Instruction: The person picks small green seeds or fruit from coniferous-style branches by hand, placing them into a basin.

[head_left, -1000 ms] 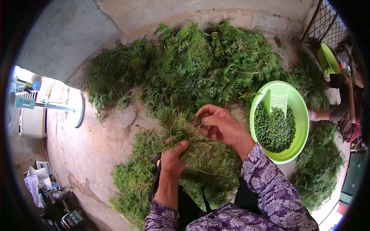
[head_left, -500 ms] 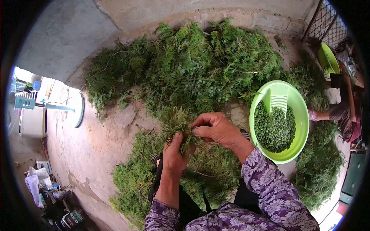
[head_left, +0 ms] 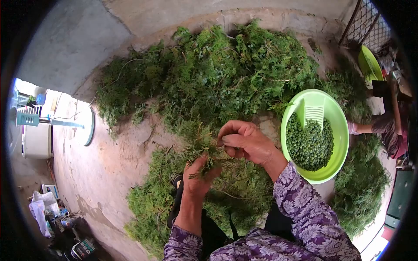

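Note:
My left hand point(head_left: 198, 176) is closed round a green leafy sprig point(head_left: 201, 145), whose fronds stick up past the thumb. Just right of the sprig, my right hand point(head_left: 247, 141) has its fingers curled and thumb pressed in; anything between the fingertips is too small to make out. To the right stands a light green basin point(head_left: 342, 148) with a ribbed panel, holding many small round green berries point(head_left: 309, 145). A large heap of cut green branches point(head_left: 209, 74) lies beyond my hands, and more branches point(head_left: 150, 209) lie beneath them.
Another person's leg point(head_left: 365, 129) shows at the right, near a second green basin point(head_left: 370, 64). More branches point(head_left: 359, 191) lie below the leg. A fan base point(head_left: 88, 126) and a white box point(head_left: 37, 139) stand at the left. Bags point(head_left: 41, 213) lie at the lower left.
My right hand has drawn slightly up and away from the sprig, its fingers more curled. My left hand still holds the sprig, with more of it showing over the thumb.

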{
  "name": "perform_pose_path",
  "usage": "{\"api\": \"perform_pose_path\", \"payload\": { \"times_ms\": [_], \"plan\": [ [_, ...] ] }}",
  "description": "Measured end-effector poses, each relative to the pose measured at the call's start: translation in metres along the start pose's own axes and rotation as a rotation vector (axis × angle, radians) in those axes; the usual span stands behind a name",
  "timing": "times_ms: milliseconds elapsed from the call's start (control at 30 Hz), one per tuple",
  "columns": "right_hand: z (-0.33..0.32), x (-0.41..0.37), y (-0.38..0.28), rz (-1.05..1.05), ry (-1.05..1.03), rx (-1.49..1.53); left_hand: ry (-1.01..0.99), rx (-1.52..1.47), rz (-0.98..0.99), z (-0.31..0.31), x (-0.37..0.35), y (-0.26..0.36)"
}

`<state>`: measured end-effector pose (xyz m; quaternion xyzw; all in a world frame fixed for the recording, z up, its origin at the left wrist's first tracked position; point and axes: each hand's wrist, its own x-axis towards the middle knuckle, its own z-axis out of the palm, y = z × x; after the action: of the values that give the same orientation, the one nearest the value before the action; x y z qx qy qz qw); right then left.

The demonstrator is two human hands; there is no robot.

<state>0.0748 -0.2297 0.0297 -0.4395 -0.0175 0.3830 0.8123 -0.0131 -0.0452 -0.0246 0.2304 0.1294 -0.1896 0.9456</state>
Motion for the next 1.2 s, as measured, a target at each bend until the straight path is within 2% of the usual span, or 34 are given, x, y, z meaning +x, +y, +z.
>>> {"api": "perform_pose_path", "payload": {
  "times_ms": [67, 133, 167, 233, 267, 300, 367, 467, 533, 567, 633, 767, 833, 867, 933, 967, 1033, 1133, 1200],
  "plan": [
    [0.005, -0.003, -0.006, 0.027, -0.006, -0.036, 0.019, 0.044, -0.017, 0.001, -0.001, -0.001],
    [0.010, -0.004, -0.005, -0.027, 0.018, -0.131, 0.109, 1.476, 0.449, 0.027, -0.007, -0.001],
    [0.010, -0.003, -0.002, -0.027, 0.019, -0.131, 0.109, 1.476, 0.449, 0.035, -0.007, 0.001],
    [0.006, 0.000, 0.005, -0.162, 0.004, -0.403, -0.008, 1.704, 0.649, 0.044, -0.006, 0.002],
    [0.005, 0.000, 0.005, -0.162, 0.006, -0.401, -0.009, 1.704, 0.647, 0.044, -0.004, 0.000],
    [0.004, 0.000, 0.005, -0.164, -0.024, -0.453, 0.054, 1.504, 0.502, 0.044, -0.003, -0.002],
    [0.003, 0.002, 0.007, -0.168, -0.053, -0.506, 0.111, 1.300, 0.360, 0.045, -0.002, -0.004],
    [0.003, 0.002, 0.007, -0.155, 0.030, -0.477, 0.264, 1.056, 0.196, 0.046, -0.004, -0.006],
    [0.006, -0.001, -0.003, 0.079, 0.083, -0.389, 0.237, 0.985, 0.111, 0.046, -0.007, -0.005],
    [0.004, 0.000, 0.001, 0.079, 0.084, -0.390, 0.236, 0.984, 0.111, 0.048, -0.007, -0.006],
    [0.000, 0.004, 0.007, -0.122, -0.109, -0.606, 0.196, 0.971, 0.167, 0.053, -0.006, -0.006],
    [0.000, 0.002, 0.002, -0.041, -0.094, -0.622, 0.182, 1.104, 0.173, 0.053, -0.008, 0.000],
    [-0.003, 0.004, 0.010, -0.144, -0.036, -0.533, -0.007, 1.491, 0.544, 0.040, -0.006, -0.001],
    [-0.003, 0.004, 0.012, -0.144, -0.037, -0.533, -0.006, 1.492, 0.545, 0.036, -0.005, 0.001],
    [0.003, 0.001, 0.008, -0.151, 0.037, -0.651, 0.259, 0.294, 0.028, 0.037, 0.001, 0.005],
    [0.004, 0.000, 0.006, -0.150, 0.036, -0.651, 0.259, 0.294, 0.029, 0.038, 0.002, 0.002],
    [0.007, -0.001, 0.002, -0.231, 0.038, -0.898, 0.554, 0.552, 0.181, 0.044, 0.004, -0.007],
    [0.011, -0.002, 0.004, -0.187, 0.042, -1.014, 0.628, 0.460, 0.176, 0.057, 0.004, -0.003],
    [0.013, -0.003, 0.001, -0.177, 0.024, -1.011, 0.584, 0.441, 0.176, 0.054, 0.003, -0.001]
  ]
}}
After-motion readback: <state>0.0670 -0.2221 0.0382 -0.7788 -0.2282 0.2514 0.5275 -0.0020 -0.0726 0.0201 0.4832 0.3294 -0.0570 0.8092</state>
